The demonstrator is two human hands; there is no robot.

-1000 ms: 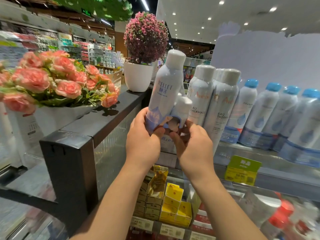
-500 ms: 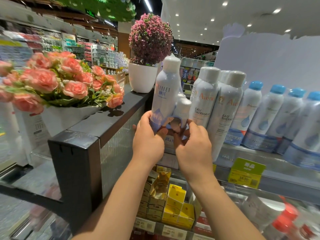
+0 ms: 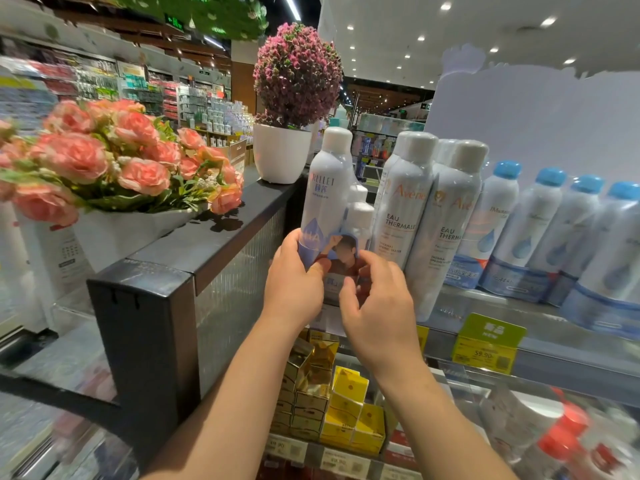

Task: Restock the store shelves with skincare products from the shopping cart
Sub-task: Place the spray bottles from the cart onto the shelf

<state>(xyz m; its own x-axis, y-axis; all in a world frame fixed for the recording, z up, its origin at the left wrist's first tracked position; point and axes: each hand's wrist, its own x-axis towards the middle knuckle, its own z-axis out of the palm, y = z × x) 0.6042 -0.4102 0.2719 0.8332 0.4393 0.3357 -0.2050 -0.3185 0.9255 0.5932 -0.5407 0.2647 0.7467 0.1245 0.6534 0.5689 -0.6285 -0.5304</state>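
The shrink-wrapped spray set [image 3: 337, 216], a tall white aerosol can bundled with smaller white cans and a printed card, is standing upright at the left end of the clear upper shelf [image 3: 540, 344], just beside two tall white Avène cans [image 3: 410, 216] on its right. The left hand [image 3: 294, 285] is curling its grip round the lower part of the tall can, thumb across the blue label. The right hand [image 3: 377, 303] is hovering at the card with fingers loosely bent; whether they are touching the wrap I cannot tell. The set is likely moderately heavy for its size and rigid, but the film is probably slick and the bundle top-heavy, so holding low on the tall can's body, with a second hand steadying the small cans, seems wisest. Further right, white bottles with blue caps [image 3: 554, 230] are lining the shelf. Left of the shelf, a black ledge [image 3: 214, 244] is carrying pink artificial roses [image 3: 114, 161] and a white pot of purple flowers [image 3: 281, 152].
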